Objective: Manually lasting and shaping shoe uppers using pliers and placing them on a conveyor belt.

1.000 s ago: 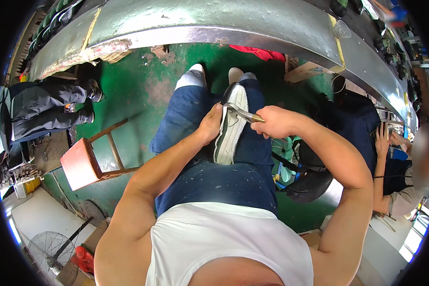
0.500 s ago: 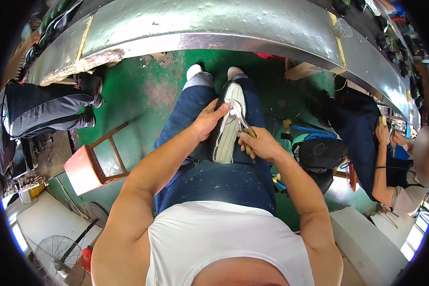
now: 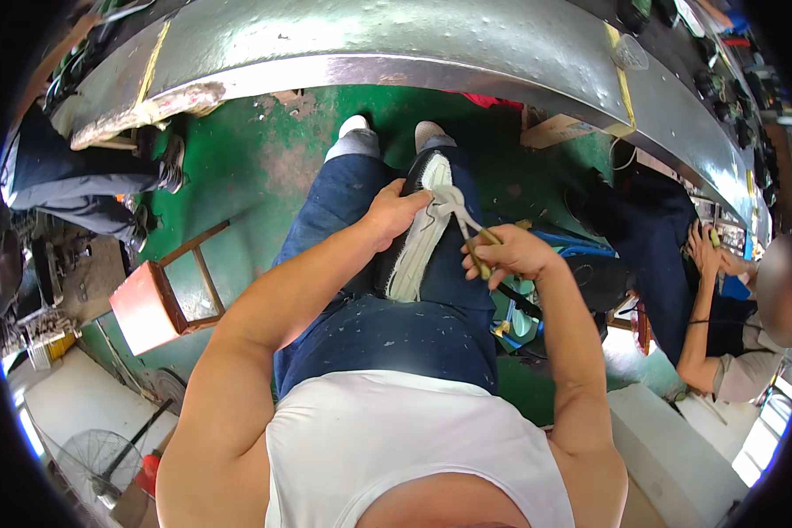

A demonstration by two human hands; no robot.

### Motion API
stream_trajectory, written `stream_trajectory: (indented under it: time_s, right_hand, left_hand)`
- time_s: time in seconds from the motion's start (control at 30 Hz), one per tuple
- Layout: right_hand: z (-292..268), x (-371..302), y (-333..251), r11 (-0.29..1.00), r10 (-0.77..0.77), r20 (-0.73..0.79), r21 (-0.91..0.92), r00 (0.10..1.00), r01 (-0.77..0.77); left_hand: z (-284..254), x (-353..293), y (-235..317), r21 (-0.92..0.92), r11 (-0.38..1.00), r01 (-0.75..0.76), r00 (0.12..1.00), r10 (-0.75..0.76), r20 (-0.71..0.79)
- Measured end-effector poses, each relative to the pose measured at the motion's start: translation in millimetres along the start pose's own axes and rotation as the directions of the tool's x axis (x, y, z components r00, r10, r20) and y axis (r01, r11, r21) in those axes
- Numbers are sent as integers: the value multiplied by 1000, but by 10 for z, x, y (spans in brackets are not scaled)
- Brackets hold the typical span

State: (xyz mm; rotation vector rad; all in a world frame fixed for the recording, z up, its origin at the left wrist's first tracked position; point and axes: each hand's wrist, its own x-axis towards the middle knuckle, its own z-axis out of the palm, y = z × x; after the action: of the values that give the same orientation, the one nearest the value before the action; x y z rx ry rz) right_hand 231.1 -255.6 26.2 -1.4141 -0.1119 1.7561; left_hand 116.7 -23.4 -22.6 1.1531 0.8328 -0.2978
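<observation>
A green floor (image 3: 264,176) lies underneath it all, its paint worn in patches. Across it runs a long metal bench (image 3: 370,35), with the person's knees short of its near edge. To the right sits a co-worker (image 3: 651,273) in dark trousers; at the left, below the bench's near edge, are another person's legs (image 3: 88,189). The blue jeans (image 3: 326,211) of the person at work form a lap, which carries a shoe (image 3: 407,264). A stool (image 3: 150,304) with an orange-red seat stands on the floor off the lap's left side.

The shoe lies sole up along the inner edge of the right thigh, its far end toward the knees and its near end by the waist edge of the lap; its underside is whitish, its sides dark. The left hand (image 3: 396,213) grasps its left side, thumb on the underside. The right hand (image 3: 515,253) is closed around the handles of metal pincers (image 3: 465,218), which stand apart. The pincers' head is at the shoe's far half, just beside the left thumb; whether it bites anything, I cannot tell. A thin dark strand (image 3: 429,223) curls on the underside
</observation>
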Motion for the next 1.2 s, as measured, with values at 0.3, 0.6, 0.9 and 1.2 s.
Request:
stream_trajectory:
  time_s: [0.3,0.6,0.9,1.2]
  right_hand:
    - [294,215,-512,610,-547,-197,-759,813,227]
    - [208,198,-335,650,-406,-265,-756,874,72]
    - [481,-204,95,248,-603,86,-925,793,289]
    - [613,90,436,395,-618,-133,-905,775,160]
  left_hand:
    - [20,-103,89,179,984,-21,999,27,-30]
    - [-121,-26,-8,152,988,3,998,-14,66]
    - [-198,26,122,10,992,128,975,-128,183]
    - [-212,10,80,71,995,64,991,-72,112]
